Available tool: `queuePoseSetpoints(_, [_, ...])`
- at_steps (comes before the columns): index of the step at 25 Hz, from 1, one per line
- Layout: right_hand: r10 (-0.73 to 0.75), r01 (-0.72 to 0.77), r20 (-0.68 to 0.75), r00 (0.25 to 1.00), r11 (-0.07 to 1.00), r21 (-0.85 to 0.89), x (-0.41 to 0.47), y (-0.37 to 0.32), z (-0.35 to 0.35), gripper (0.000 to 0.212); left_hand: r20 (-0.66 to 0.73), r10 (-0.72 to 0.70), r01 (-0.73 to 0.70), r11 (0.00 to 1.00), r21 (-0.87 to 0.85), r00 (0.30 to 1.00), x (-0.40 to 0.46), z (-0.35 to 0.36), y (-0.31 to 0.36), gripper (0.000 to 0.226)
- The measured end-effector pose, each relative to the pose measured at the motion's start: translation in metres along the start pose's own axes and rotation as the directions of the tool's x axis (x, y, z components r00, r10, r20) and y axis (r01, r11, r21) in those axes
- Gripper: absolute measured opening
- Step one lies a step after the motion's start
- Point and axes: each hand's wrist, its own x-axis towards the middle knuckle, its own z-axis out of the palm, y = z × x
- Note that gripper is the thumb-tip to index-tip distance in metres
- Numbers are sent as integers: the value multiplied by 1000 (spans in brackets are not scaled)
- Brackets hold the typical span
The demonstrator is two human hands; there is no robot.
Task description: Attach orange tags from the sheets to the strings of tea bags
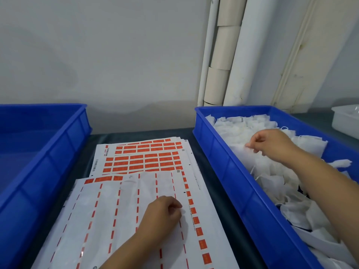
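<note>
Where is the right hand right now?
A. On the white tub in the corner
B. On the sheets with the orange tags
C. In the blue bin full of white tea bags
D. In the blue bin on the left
C: the right hand reaches into the blue bin on the right, its fingers pinching among the white tea bags.

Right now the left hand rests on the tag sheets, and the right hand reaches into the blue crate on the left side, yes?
Not quite. In the head view the right hand reaches into the blue crate on the right side, among the tea bags. The left hand does rest on the tag sheets.
</note>
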Motion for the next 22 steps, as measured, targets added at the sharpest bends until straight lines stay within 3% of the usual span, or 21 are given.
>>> queuePoseSetpoints(3, [-102, 134, -173, 980, 974, 184, -19, -37, -26, 12, -33, 7, -10, 996, -87, 999, -7, -16, 7, 11])
queuePoseSetpoints(6, [-246, 299, -195, 950, 897, 326, -46, -81, -42, 18, -116, 45, -68, 977, -201, 992, -13, -35, 23, 16])
queuePoseSetpoints(9, [-372, 390, -121, 920, 852, 349, -77, -115, -26, 25, -209, 50, -132, 907, -399, 977, -18, -63, 44, 21])
queuePoseSetpoints(12, [-449, 405, 36, 893, 836, 369, -107, -130, 18, 25, -240, 69, -199, 792, -577, 968, -21, -89, 48, 53])
queuePoseSetpoints(14, [-461, 393, 133, 877, 849, 354, -121, -133, 53, 25, -227, 63, -180, 817, -548, 972, -23, -97, 38, 53])
queuePoseSetpoints(17, [-429, 352, 186, 884, 873, 339, -125, -128, 95, 25, -192, -20, -69, 891, -448, 981, -23, -99, 16, 9])
queuePoseSetpoints(22, [-331, 252, 146, 932, 883, 396, -113, -114, 133, 27, -141, -85, 45, 963, -266, 986, -13, -105, -24, 10])
